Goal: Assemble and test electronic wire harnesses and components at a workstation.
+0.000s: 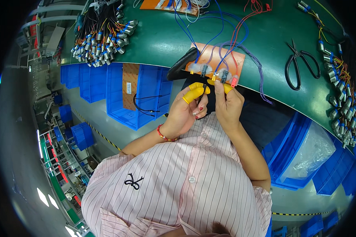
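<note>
My left hand [186, 106] wears yellow finger cots and pinches a small black part [204, 87] between thumb and finger. Right beside it, my right hand [228, 103], also with yellow finger cots, is closed at the front edge of an orange-brown board [235, 62]. Its fingertips are just below a small yellow connector [214, 77]; what they grip is hidden. Along that edge sit dark connectors [224, 76] and a red connector [234, 81], with whitish glue around them. Blue wires [190, 35], red wires [235, 33] and purple wires [254, 59] run from the board.
A thick black bar [182, 64] juts over the edge of the green table [158, 43]. Black-handled cutters [298, 63] lie to the right. Bundles of wired metal cylinders [103, 41] are at left and far right. Blue bins [120, 112] stand below, one holding clear plastic [310, 152].
</note>
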`<state>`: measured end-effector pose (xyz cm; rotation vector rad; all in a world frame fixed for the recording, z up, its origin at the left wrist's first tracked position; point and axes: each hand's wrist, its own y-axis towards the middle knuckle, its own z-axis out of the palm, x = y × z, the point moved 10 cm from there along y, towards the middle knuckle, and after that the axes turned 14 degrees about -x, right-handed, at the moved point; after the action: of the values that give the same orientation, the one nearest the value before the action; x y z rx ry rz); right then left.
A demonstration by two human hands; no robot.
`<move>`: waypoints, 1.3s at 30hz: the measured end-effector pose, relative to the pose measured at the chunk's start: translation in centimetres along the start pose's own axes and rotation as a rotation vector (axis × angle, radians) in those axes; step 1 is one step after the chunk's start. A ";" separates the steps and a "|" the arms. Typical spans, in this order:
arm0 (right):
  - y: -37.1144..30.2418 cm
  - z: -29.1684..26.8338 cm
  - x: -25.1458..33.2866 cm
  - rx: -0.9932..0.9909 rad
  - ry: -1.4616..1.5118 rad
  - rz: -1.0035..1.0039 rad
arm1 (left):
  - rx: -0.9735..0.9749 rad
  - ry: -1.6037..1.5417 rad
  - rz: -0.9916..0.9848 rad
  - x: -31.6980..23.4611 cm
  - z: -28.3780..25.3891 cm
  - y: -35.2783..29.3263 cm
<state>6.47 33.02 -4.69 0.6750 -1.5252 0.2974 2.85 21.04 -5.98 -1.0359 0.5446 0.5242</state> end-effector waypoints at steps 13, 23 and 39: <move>-1.0 1.1 -0.7 0.002 0.107 0.172 | 0.017 -0.076 -0.021 -0.5 -0.4 0.0; -3.2 3.4 -6.9 0.004 0.398 0.634 | 0.051 -0.029 0.026 -0.4 -0.6 -0.9; -2.4 -0.3 -5.4 0.076 0.287 0.671 | 0.049 -0.100 -0.022 -0.2 -0.5 -0.1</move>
<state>7.85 32.54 -10.45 0.1437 -1.4266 0.9216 2.74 20.50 -5.98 -0.9628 0.4555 0.5378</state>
